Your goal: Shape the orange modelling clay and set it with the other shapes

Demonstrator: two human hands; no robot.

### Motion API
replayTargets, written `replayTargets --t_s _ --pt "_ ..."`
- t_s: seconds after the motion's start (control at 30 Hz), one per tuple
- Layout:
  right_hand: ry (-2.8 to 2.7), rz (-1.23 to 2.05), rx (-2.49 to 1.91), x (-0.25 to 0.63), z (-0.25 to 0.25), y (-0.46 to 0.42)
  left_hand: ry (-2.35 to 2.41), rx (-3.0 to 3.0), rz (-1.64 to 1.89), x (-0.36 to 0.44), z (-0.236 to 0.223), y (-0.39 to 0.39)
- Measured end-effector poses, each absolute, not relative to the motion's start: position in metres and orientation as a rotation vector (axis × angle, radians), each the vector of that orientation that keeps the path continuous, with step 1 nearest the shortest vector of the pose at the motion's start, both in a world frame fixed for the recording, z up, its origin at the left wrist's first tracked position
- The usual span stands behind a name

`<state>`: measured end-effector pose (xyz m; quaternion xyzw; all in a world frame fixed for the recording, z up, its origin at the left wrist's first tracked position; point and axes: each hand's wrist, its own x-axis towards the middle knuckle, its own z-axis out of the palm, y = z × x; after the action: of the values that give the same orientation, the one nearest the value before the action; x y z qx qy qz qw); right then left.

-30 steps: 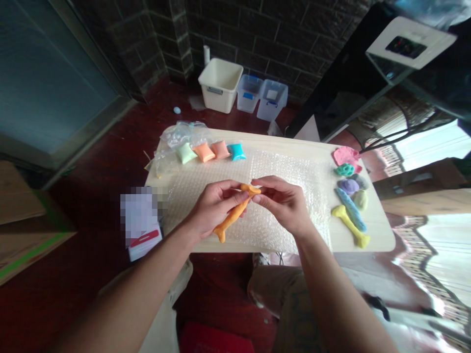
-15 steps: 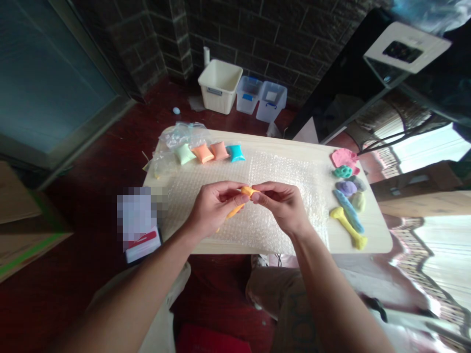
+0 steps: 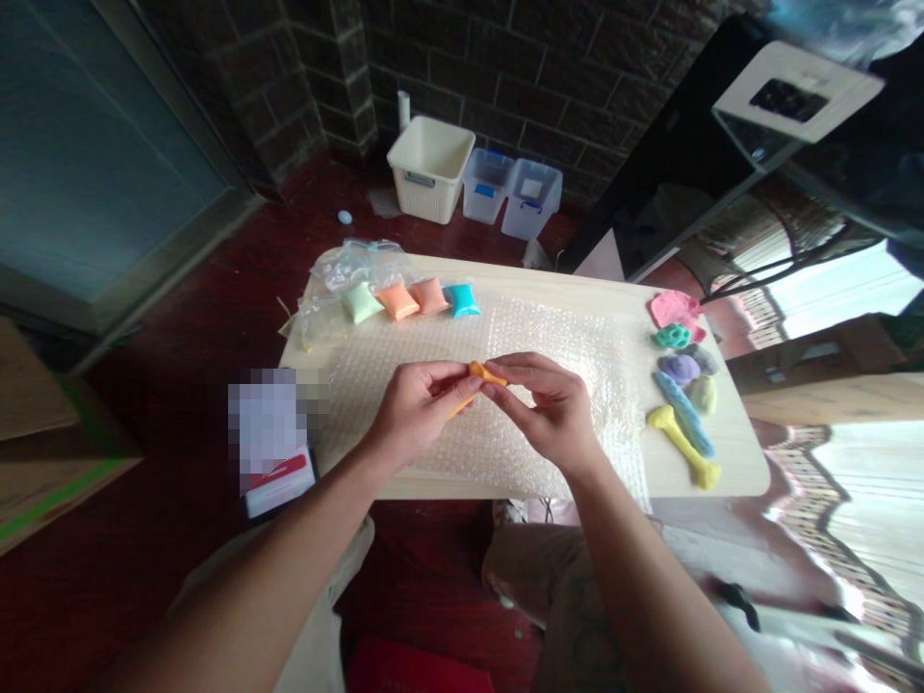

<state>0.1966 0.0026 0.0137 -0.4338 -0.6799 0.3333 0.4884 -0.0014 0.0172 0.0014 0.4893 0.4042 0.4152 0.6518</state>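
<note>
Between my two hands is a piece of orange modelling clay (image 3: 477, 370), held above the bubble wrap (image 3: 448, 346). My left hand (image 3: 423, 402) is closed on it, thumb and fingers pinching, and a thin length of the clay slants down under that hand. My right hand (image 3: 550, 399) pinches the upper end from the right with thumb and fingertips. Parts of the clay are hidden by my fingers.
At the table's back left lie several clay packets, such as a blue one (image 3: 463, 300), beside crumpled clear bags (image 3: 361, 265). Along the right edge rest shaped clay pieces, among them a yellow bone shape (image 3: 684, 447) and a pink piece (image 3: 675, 310). Bins (image 3: 431, 173) stand behind on the floor.
My right fingers have shifted their hold on the orange clay, whose upper end is now turned and looks more stretched toward the right. The slanting tail is less visible below my left hand.
</note>
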Motion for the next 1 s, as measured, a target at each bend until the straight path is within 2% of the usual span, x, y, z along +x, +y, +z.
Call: replayTargets --t_s 0.57,0.67,0.8,1.0 --pt "-1.535 0.799 -1.087 0.187 0.014 -0.004 0.939 1.269 0.978 -0.004 0.008 0.016" --pt "-1.392 0.94 -1.085 0.187 0.014 -0.002 0.95 1.383 1.002 -0.007 0.009 0.016" --pt "-1.1 1.296 -1.086 0.195 0.009 0.003 0.933 1.484 0.972 -0.008 0.012 0.017" --pt "-1.011 1.682 -0.924 0.199 0.013 0.004 0.784 1.112 0.859 -0.009 0.013 0.018"
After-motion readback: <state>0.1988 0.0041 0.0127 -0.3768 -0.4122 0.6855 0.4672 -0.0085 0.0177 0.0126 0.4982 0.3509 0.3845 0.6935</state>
